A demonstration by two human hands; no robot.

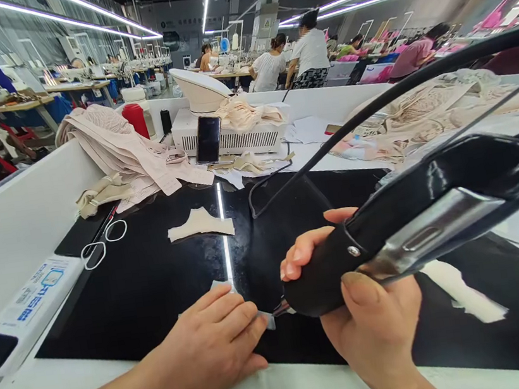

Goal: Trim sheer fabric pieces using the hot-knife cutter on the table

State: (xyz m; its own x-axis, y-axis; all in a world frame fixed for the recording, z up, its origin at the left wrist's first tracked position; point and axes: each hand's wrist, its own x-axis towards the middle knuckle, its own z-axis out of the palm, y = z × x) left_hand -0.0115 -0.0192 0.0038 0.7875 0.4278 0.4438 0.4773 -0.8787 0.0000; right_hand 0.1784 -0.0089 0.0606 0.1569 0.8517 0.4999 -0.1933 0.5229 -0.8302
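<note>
My left hand [208,348] lies flat, fingers stretched out, pressing a small pale grey piece [268,321] onto the black mat [134,300]. Most of that piece is hidden beneath the hand. My right hand [376,319] grips a black hand tool [415,212] with a long metal lever and a narrow metal tip. The tip points left, close to the grey piece beside my left fingers; whether it touches cannot be made out. A cream fabric cutout [200,223] lies on the mat beyond my left hand, and another cream piece [466,291] lies right of my right hand.
A black cable [313,165] arches across the right side. Pink-beige fabric strips [134,150], a phone [208,139] and a white vented box [252,141] stand behind the mat. White-handled scissors [94,254] lie left. Light fabric [439,107] is heaped at right. Several people work beyond.
</note>
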